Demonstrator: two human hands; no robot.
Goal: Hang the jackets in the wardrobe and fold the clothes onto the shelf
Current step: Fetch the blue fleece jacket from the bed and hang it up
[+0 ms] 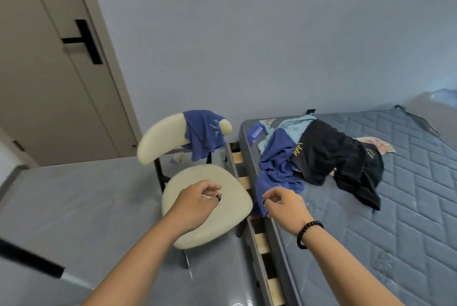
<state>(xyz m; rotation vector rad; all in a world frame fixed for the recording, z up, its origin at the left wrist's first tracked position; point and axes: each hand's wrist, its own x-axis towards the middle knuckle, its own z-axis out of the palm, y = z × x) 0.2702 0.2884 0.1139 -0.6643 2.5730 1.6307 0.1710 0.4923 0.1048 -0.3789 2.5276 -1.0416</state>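
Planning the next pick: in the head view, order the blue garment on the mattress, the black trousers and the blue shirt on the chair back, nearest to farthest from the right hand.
1. blue garment on the mattress, just beyond the right hand
2. black trousers, farther right on the mattress
3. blue shirt on the chair back, up left

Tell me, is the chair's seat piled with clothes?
No, the cream seat is bare; the only garment on the chair is a blue shirt draped over its backrest.

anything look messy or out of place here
Yes. Clothes lie in an unfolded heap on the bare mattress, with a blue garment trailing over its edge. Another blue top is slung over the chair back rather than hung.
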